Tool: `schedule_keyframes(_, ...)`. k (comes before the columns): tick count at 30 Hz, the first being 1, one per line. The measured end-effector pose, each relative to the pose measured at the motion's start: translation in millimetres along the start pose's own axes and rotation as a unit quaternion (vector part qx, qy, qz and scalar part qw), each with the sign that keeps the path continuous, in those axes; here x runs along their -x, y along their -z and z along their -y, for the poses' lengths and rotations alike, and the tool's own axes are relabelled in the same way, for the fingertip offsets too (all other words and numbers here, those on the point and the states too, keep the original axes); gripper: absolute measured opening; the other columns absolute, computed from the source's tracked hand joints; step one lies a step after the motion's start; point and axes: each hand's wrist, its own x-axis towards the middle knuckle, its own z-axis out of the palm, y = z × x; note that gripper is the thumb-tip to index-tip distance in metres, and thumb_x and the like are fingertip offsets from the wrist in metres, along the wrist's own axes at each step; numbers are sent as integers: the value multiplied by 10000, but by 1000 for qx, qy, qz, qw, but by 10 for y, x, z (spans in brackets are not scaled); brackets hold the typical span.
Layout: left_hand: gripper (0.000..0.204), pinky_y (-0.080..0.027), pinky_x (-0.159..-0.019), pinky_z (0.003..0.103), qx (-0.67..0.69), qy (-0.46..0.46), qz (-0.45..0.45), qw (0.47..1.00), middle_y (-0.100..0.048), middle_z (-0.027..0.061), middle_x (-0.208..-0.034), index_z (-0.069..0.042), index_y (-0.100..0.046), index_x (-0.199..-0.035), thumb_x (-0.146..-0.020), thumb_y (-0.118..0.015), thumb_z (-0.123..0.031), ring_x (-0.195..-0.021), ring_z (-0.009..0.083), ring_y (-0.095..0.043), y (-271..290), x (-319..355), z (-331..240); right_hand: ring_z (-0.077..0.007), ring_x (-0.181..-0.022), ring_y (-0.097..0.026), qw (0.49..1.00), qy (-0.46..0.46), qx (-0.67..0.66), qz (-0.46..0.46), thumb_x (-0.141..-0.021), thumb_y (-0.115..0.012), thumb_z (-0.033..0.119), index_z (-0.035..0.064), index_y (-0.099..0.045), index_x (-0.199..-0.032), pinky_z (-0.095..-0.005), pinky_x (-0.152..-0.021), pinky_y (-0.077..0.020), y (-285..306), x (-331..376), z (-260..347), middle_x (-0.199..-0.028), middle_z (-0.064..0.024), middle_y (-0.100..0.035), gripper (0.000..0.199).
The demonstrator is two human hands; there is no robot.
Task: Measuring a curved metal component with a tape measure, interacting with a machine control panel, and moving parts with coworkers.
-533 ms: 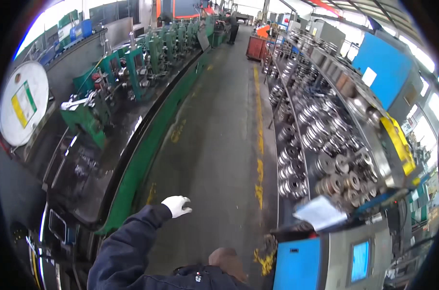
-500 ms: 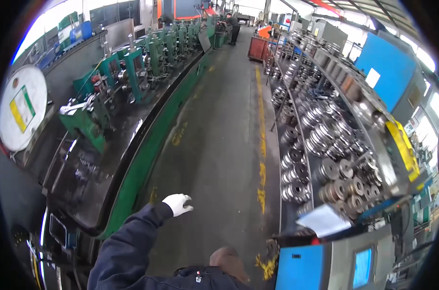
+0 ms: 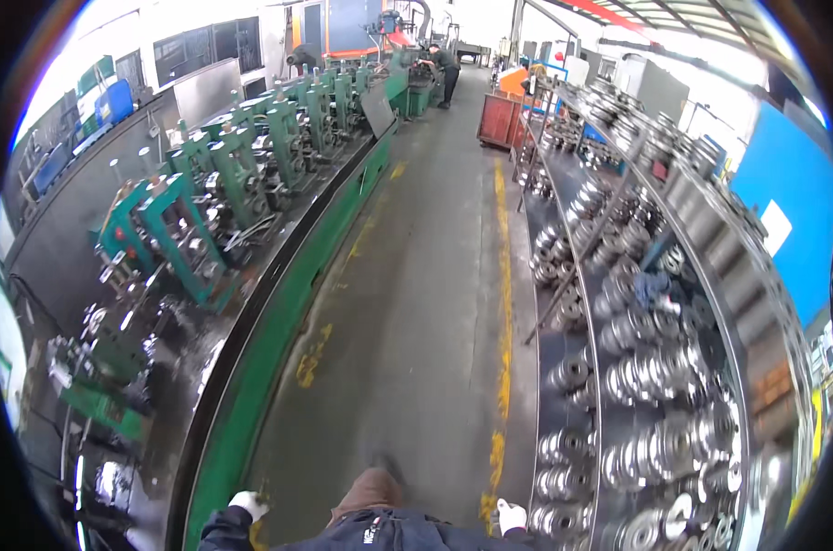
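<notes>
Fingers (image 3: 261, 507) of the white-gloved left hand (image 3: 247, 503) hang slightly parted with nothing visible in them, just right of the green machine bed (image 3: 239, 436), while those of the right hand (image 3: 510, 517), whose curl and hold I cannot tell, are near the metal rollers (image 3: 561, 483) on the rack (image 3: 561, 412) farther right.

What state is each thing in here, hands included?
Left hand: white-gloved, holding nothing visible.
Right hand: white-gloved, holding nothing visible.
Green machine stands: upright, in a row; running or stopped, cannot tell.
Metal rollers: lying side by side in rows.
Red bin: upright; contents unclear.
Right-hand yellow floor line: worn, patchy.
Co-worker: standing.
</notes>
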Motion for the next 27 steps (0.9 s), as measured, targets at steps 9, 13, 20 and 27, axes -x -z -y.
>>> schedule_keyframes(9, 450, -538, -927, 492, -15, -72, -8, 997, -717, 243, -1089, -69, -743, -1089, -828, -702, -433, -1060, 423, -667, 1442, -4874, -2339, -179, -591, -660, 999, 0, -26, 22, -961, -714, 166, -32, -699, -1049, -336, -507, -550, -955, -3672, 3226, -795, -84, -708, 217)
schedule_keyframes(13, 359, -550, -892, 483, 0, -164, -20, 986, -732, 213, -1027, -67, -738, -1083, -881, -681, -359, -1003, 408, -689, 3502, -6205, -4328, -152, -557, -617, 996, -3, -28, 79, -958, -718, 141, -14, -702, -1018, -312, -490, -505, -1717, -4760, 4515, -741, -61, -673, 166)
schedule_keyframes(20, 295, -557, -859, 469, 28, -268, -145, 952, -737, 192, -979, -70, -751, -1028, -891, -676, -321, -947, 383, -701, 5437, -9337, -6592, -186, -594, -649, 989, -3, -37, 144, -944, -739, 146, -47, -697, -1003, -324, -504, -516, -2752, -7805, 6988, -785, -104, -702, 206)
schedule_keyframes(27, 497, -554, -893, 476, -16, -41, 21, 999, -730, 222, -1022, -83, -772, -1037, -812, -673, -514, -995, 409, -688, 5308, -10913, -6864, -123, -625, -642, 963, 146, 157, 166, -962, -717, 323, 10, -734, -881, -309, -602, -514, -3566, -10379, 11008, -740, -54, -715, 324)
